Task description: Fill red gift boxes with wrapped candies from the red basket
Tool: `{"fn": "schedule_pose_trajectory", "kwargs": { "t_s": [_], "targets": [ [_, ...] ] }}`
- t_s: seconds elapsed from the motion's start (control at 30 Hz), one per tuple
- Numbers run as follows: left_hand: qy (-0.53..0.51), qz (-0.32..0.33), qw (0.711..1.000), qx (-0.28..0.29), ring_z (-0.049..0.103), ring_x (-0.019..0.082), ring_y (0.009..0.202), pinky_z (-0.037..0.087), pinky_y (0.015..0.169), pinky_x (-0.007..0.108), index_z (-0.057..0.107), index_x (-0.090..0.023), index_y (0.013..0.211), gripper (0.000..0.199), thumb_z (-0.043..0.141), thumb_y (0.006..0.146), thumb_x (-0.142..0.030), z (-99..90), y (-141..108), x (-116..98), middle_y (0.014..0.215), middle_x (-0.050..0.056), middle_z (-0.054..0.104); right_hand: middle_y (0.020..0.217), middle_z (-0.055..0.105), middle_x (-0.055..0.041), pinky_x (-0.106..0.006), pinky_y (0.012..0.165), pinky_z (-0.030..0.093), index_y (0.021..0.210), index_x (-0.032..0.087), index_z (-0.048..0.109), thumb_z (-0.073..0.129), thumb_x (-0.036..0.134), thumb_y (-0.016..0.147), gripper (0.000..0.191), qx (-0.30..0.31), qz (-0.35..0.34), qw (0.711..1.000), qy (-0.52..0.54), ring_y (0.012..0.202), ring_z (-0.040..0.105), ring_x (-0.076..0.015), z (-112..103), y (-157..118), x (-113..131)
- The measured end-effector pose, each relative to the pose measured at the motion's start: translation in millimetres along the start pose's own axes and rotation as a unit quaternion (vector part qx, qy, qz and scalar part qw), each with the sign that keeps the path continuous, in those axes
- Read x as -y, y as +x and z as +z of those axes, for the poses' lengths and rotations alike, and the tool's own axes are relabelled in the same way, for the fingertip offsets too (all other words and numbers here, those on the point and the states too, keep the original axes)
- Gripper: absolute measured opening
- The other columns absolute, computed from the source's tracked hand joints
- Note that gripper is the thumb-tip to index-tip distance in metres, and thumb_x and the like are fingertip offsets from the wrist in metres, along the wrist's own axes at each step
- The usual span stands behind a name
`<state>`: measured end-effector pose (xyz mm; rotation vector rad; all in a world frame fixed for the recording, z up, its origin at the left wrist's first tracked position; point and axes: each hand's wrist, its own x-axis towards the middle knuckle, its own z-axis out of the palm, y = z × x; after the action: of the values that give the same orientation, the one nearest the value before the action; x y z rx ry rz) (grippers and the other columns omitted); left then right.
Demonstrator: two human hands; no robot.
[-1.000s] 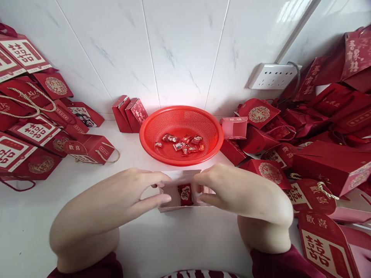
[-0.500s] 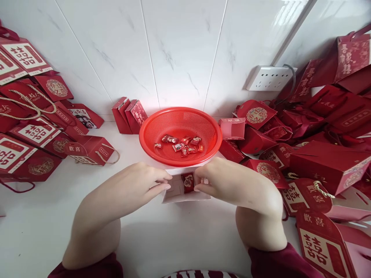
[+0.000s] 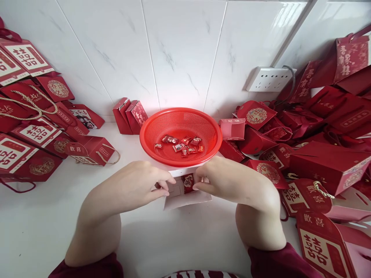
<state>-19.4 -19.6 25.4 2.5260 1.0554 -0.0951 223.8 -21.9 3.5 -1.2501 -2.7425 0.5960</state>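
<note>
Where red packet point(image 3: 188, 182) lies, pale box point(image 3: 187, 201), open

You can read "囍" on the stacked left boxes point(image 3: 27, 58) and on the near right box point(image 3: 321, 241) — its flap adds "歡喜". "乔迁之喜" circles a left box's emblem point(image 3: 58, 88) — "吾家有囍" marks the far right bag point(image 3: 352, 58).

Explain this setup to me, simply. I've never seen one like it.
There is no robot: these are a person's two bare hands, seen by a camera worn on the head, looking forward and down. The left hand and right hand are at an open box holding a red packet; how firmly they grip is unclear. Behind it, a red basket holds small wrapped pieces. Red gift boxes crowd both sides of the white surface.
</note>
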Motion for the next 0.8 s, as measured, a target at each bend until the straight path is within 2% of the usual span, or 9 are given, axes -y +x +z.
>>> {"fn": "schedule_pose_trajectory", "kwargs": {
  "t_s": [0.13,0.23,0.33,0.43,0.53,0.63,0.73,0.8],
  "targets": [
    [-0.004,-0.002,1.000,-0.012,0.056,0.011,0.054,0.032,0.054,0.024,0.072,-0.025,0.075,0.025,0.050,0.087,-0.024,-0.9,1.6,4.2,0.072,-0.004,0.071,0.065,0.063,-0.0036,-0.029,0.056,0.032,0.062,0.016,0.060,0.059,0.020,0.090,0.028,-0.003,0.000,1.000,-0.001,0.059,0.050,-0.0132,1.0,0.4,-0.2],
    [-0.003,-0.039,0.999,-0.027,0.059,0.013,0.059,0.034,0.056,0.024,0.074,-0.027,0.083,0.023,0.051,0.087,-0.026,-2.7,5.5,9.2,0.071,-0.004,0.070,0.067,0.064,-0.0035,-0.029,0.056,0.033,0.069,0.017,0.064,0.059,0.021,0.090,0.022,-0.019,-0.007,1.000,0.010,0.061,0.052,-0.0141,1.6,1.6,-1.7],
    [-0.003,-0.066,0.998,-0.020,0.061,0.015,0.063,0.036,0.058,0.024,0.074,-0.028,0.089,0.022,0.052,0.087,-0.030,-4.7,10.3,12.8,0.072,-0.004,0.070,0.070,0.066,-0.0030,-0.027,0.057,0.036,0.077,0.018,0.068,0.059,0.016,0.088,0.014,-0.027,0.010,0.998,0.051,0.063,0.056,-0.0147,0.2,3.5,-4.8],
    [-0.013,-0.079,0.997,-0.010,0.064,0.016,0.067,0.039,0.060,0.025,0.074,-0.028,0.094,0.023,0.052,0.088,-0.033,-5.6,14.2,13.6,0.077,-0.003,0.071,0.075,0.068,-0.0024,-0.027,0.060,0.041,0.083,0.020,0.070,0.059,0.014,0.085,0.012,-0.028,0.015,0.996,0.088,0.067,0.060,-0.0165,-4.1,4.3,-7.7],
    [-0.022,-0.083,0.996,-0.029,0.067,0.019,0.079,0.044,0.067,0.025,0.071,-0.028,0.108,0.028,0.053,0.088,-0.034,-6.5,17.6,13.4,0.090,-0.001,0.074,0.084,0.072,-0.0013,-0.028,0.066,0.045,0.092,0.022,0.070,0.059,0.017,0.087,0.013,-0.038,-0.022,0.991,0.123,0.074,0.064,-0.0171,-9.7,3.1,-10.0],
    [-0.019,-0.091,0.995,-0.040,0.068,0.021,0.087,0.046,0.073,0.027,0.069,-0.027,0.116,0.033,0.053,0.088,-0.035,-8.9,20.1,14.4,0.098,0.001,0.073,0.091,0.073,-0.0012,-0.028,0.072,0.048,0.098,0.021,0.068,0.056,0.022,0.093,0.013,-0.094,-0.036,0.985,0.141,0.081,0.066,-0.0163,-13.7,3.2,-15.4],
    [-0.019,-0.086,0.996,-0.007,0.068,0.020,0.086,0.046,0.072,0.026,0.070,-0.027,0.113,0.030,0.055,0.088,-0.036,-10.6,17.4,13.6,0.098,0.000,0.073,0.095,0.073,-0.0013,-0.028,0.075,0.048,0.098,0.021,0.067,0.052,0.025,0.096,0.015,-0.146,0.005,0.980,0.138,0.084,0.066,-0.0160,-14.2,7.7,-28.3],
    [-0.022,-0.059,0.998,0.029,0.067,0.018,0.084,0.044,0.069,0.025,0.069,-0.029,0.110,0.026,0.059,0.087,-0.035,-9.0,11.2,9.3,0.100,-0.002,0.072,0.095,0.073,-0.0025,-0.028,0.074,0.049,0.097,0.021,0.066,0.054,0.026,0.095,0.014,-0.145,0.060,0.981,0.116,0.084,0.067,-0.0175,-12.9,11.9,-39.6]
  ]
}}
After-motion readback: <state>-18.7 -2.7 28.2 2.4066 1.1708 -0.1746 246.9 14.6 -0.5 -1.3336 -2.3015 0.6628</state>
